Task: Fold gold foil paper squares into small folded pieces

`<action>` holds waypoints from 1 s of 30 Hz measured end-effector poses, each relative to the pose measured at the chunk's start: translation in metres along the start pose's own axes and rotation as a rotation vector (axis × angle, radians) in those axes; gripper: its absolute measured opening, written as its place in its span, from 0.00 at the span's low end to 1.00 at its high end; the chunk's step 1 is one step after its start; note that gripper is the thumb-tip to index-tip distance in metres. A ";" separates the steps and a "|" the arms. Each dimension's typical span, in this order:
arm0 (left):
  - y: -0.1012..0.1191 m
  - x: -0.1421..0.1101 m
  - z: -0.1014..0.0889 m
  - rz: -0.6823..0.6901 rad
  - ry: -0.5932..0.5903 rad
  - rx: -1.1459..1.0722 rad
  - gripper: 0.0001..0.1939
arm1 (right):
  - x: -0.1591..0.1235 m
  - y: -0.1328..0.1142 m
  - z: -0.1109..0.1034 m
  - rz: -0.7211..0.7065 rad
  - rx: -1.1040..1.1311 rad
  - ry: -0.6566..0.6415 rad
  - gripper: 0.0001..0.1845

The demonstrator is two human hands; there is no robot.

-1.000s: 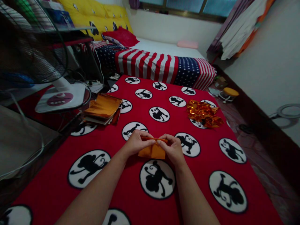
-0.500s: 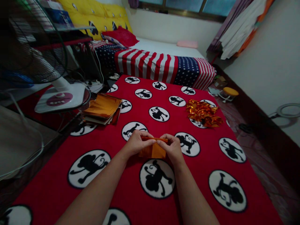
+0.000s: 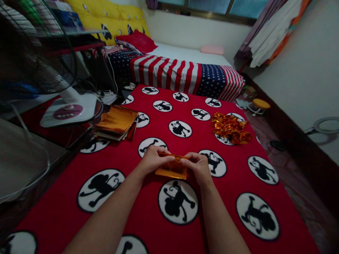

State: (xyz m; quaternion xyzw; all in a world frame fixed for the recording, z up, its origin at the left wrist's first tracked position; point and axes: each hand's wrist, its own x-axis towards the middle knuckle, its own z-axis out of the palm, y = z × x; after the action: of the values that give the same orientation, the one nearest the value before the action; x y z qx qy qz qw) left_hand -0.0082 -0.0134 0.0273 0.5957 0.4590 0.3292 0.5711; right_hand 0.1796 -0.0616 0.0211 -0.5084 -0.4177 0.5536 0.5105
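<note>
A folded sheet of shiny gold-orange foil paper (image 3: 172, 171) lies in front of me, its upper edge pinched between both hands. My left hand (image 3: 156, 159) grips that edge from the left, thumb laid along it. On the opposite side my right hand (image 3: 196, 165) pinches the edge near its right corner, thumb pointing inward. The two thumbs are a little apart, and the fingertips behind the paper are hidden. Farther off to the right sits a heap of folded gold foil pieces (image 3: 230, 127). A stack of flat foil sheets (image 3: 116, 121) is at the left.
Red cloth with monkey prints (image 3: 127, 218) covers the surface under my hands. A fan (image 3: 70, 109) stands at the left beside cables. Beyond are a bed with a striped, starred cover (image 3: 169, 72) and a yellow-topped stool (image 3: 261, 103).
My thumbs have moved apart along the foil paper's upper edge, the right hand shifting slightly right. More of the edge now shows between them, and the paper's front face looks different.
</note>
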 end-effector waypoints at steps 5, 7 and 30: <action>-0.002 0.000 0.000 -0.007 0.043 0.037 0.13 | 0.001 0.000 0.001 -0.027 -0.034 0.016 0.13; -0.005 0.000 -0.001 0.007 0.086 0.078 0.14 | 0.001 0.001 0.000 -0.027 -0.040 0.017 0.13; 0.004 -0.002 -0.019 -0.091 -0.190 -0.140 0.17 | 0.003 0.000 -0.006 0.035 -0.061 0.057 0.13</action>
State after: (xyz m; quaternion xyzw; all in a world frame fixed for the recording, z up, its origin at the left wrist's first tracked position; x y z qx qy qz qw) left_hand -0.0256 -0.0075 0.0338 0.5613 0.4055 0.2763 0.6665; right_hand 0.1858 -0.0586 0.0195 -0.5465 -0.4108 0.5348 0.4966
